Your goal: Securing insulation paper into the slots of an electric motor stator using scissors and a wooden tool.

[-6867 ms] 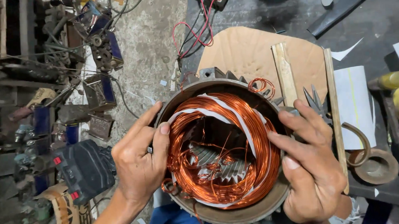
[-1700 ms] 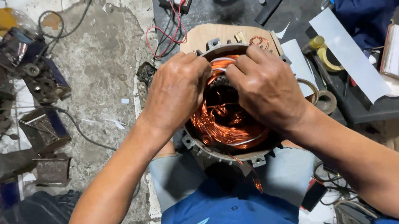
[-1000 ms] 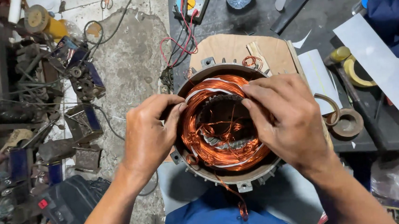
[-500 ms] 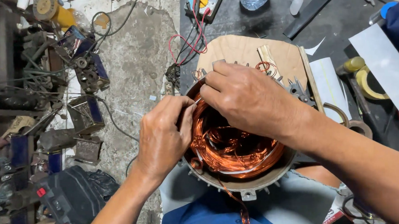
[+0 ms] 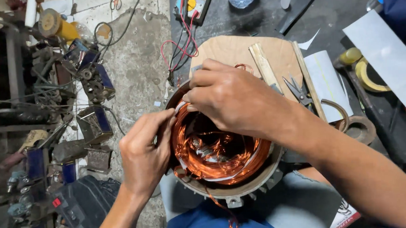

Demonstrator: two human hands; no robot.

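Both hands have slid over to the left side of the round metal motor shell [image 5: 243, 192] since a moment ago, when they were spread wider across its top. Now the right hand [image 5: 232, 96] reaches across the opening, and its fingers are curled down tight at the upper left rim, pinching something there, but the fingers hide what it is. The left hand [image 5: 145, 150] sits on the left rim with its fingers bent, and its fingertips touch the edge right beside the right hand's fingertips. Inside the shell is a thick ring of shiny copper wire [image 5: 214, 159], with strips of white paper tucked along it. The shell rests on the person's lap, just in front of a brown cardboard sheet [image 5: 236, 51]. A pair of scissors [image 5: 297, 89] and a wooden stick [image 5: 265, 68] lie on the cardboard's right side. Rolls of tape [image 5: 361, 127] sit further right. Red wires [image 5: 182, 46] run up to a meter [image 5: 193, 2] at the top. Old metal parts [image 5: 94, 128] are piled on the left floor.
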